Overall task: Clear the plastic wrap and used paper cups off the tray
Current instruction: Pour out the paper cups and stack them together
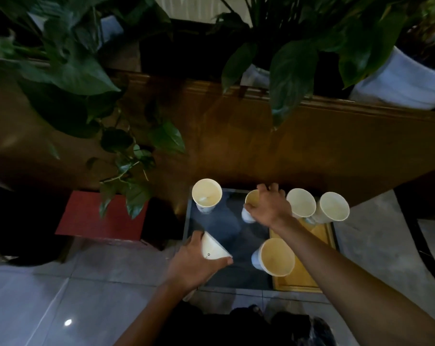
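A low tray (308, 283) with a dark glass part and a yellow wooden part stands on the floor. My left hand (191, 265) grips a white paper cup (214, 247) tipped on its side at the tray's front left. My right hand (268, 208) closes over the rim of a middle paper cup (250, 203). Upright cups stand at the back left (207, 194), front middle (276, 257) and back right (300, 203), (333, 207). I cannot make out any plastic wrap.
A brown wooden ledge (261, 136) with potted plants (293, 68) rises behind the tray. Trailing leaves (126, 171) hang over a red box (91, 216) to the left. Grey floor tiles (61, 283) surround the tray. A dark bag (286, 325) lies below me.
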`<state>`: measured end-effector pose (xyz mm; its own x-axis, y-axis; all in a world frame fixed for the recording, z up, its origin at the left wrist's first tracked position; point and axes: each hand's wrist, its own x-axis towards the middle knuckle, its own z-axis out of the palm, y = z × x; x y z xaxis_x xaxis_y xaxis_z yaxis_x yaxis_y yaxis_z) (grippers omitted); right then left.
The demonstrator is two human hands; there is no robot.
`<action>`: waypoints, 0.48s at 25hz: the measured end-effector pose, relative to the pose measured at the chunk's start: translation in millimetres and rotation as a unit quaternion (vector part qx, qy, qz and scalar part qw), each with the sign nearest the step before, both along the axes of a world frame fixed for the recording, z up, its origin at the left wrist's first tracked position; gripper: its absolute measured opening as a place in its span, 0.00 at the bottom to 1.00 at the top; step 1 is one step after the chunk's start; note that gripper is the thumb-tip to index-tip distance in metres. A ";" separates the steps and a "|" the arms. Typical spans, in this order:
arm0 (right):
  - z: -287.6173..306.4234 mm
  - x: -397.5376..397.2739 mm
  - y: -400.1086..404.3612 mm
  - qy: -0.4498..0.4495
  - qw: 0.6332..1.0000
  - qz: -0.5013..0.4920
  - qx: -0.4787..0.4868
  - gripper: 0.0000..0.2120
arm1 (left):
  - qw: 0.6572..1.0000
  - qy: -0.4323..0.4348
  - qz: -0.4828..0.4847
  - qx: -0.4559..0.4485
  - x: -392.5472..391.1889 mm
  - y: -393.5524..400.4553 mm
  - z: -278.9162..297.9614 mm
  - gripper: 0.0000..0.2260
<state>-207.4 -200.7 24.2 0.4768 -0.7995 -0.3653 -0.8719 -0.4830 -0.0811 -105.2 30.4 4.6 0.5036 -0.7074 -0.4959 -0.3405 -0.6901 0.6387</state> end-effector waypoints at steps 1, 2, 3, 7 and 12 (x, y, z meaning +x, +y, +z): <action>-0.3 5.3 -2.0 0.016 1.000 -0.011 0.007 0.37 | 1.000 0.001 0.008 0.001 0.4 1.6 -1.2 0.40; -1.1 9.6 -3.2 0.029 0.999 -0.022 0.016 0.39 | 1.000 0.002 0.013 0.003 0.9 3.1 -2.3 0.40; -2.4 13.2 -3.6 0.035 0.999 -0.027 0.029 0.39 | 1.000 0.002 0.018 0.006 1.6 4.6 -3.2 0.40; -6.7 13.9 -5.5 0.037 0.998 -0.003 0.059 0.40 | 0.999 0.003 0.032 0.009 3.5 8.1 -5.3 0.38; -7.9 7.7 -4.3 0.015 0.997 0.013 0.069 0.42 | 0.999 -0.003 0.040 0.005 4.0 9.3 -9.0 0.40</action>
<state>-199.7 -205.0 16.3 0.4841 -0.7282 -0.4852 -0.8619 -0.4923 -0.1212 -101.1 39.8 -4.4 0.5614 -0.6595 -0.4998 -0.2874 -0.7218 0.6296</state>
